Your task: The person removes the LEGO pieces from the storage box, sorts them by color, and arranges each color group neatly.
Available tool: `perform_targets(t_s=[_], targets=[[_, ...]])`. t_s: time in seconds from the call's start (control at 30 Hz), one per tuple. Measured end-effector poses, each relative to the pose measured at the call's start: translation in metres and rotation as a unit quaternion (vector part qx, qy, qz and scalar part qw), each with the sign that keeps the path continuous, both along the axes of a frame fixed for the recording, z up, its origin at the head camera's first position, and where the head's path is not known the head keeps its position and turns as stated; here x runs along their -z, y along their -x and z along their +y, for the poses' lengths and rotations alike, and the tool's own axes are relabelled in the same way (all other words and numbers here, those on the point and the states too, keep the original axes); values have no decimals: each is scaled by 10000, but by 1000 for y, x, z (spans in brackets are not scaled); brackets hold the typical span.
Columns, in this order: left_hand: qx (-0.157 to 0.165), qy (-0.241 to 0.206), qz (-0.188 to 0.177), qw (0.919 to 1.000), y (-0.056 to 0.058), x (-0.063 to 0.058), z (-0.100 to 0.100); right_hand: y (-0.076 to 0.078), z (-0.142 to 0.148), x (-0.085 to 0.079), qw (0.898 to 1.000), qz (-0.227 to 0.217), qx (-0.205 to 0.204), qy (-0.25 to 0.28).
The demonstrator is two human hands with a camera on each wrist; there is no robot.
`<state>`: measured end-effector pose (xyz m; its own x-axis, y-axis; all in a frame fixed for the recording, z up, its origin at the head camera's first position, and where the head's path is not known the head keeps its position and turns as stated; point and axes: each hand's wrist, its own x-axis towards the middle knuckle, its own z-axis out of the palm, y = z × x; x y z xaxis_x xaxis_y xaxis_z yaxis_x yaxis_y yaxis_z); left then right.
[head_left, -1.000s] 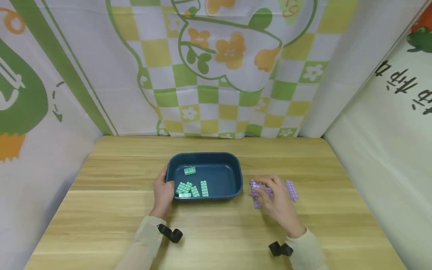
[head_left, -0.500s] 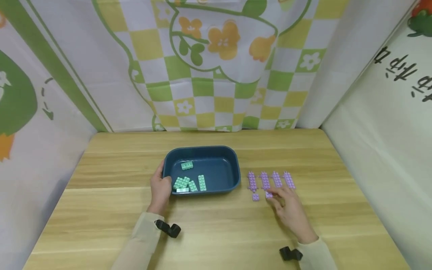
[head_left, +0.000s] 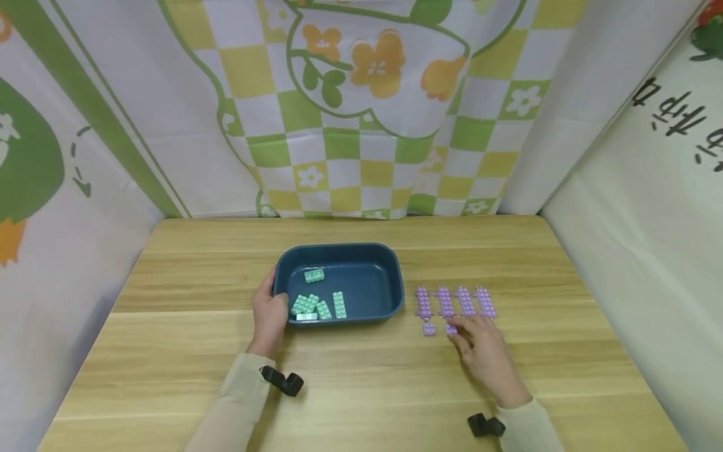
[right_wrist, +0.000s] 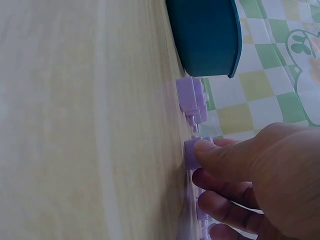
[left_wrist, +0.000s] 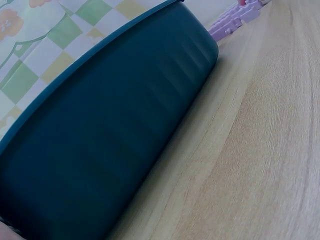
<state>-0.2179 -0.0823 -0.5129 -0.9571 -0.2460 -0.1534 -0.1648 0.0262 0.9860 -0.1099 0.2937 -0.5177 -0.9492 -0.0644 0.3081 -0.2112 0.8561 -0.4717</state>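
My left hand [head_left: 269, 319] grips the left end of a dark blue tray [head_left: 369, 282], its thumb over the rim. Mint-green toy bricks [head_left: 339, 305] lie inside, mostly toward the near left corner. To the right of the tray, my right hand [head_left: 487, 355] pinches a small square purple toy brick [head_left: 450, 329] between thumb and forefinger, close to the tabletop. In the right wrist view the thumb [right_wrist: 212, 152] presses on the brick's near side. A matching small purple brick [head_left: 429, 329] sits just to its left. Behind both, several long purple studded pieces [head_left: 423, 302] stand in a row.
The wooden table [head_left: 361, 389] ends at a patterned cloth backdrop [head_left: 361, 150]. Pale printed cloth walls [head_left: 638, 251] rise on both sides. In the left wrist view the tray's outer wall [left_wrist: 115, 115] fills much of the frame.
My right hand has moved right, from over the left purple pieces to the second small brick, which it now pinches. The first small brick lies uncovered. My left hand keeps its grip on the tray.
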Motion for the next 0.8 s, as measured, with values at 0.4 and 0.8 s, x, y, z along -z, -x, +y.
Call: perform_targets(t_s=[0.4, 0.8], targets=[[-75, -2, 11, 10000, 3, 1, 2, -4, 2, -2, 9996, -244, 13, 167], [-138, -87, 81, 9998, 3, 3, 2, 14, -27, -37, 9953, 562, -258, 744]])
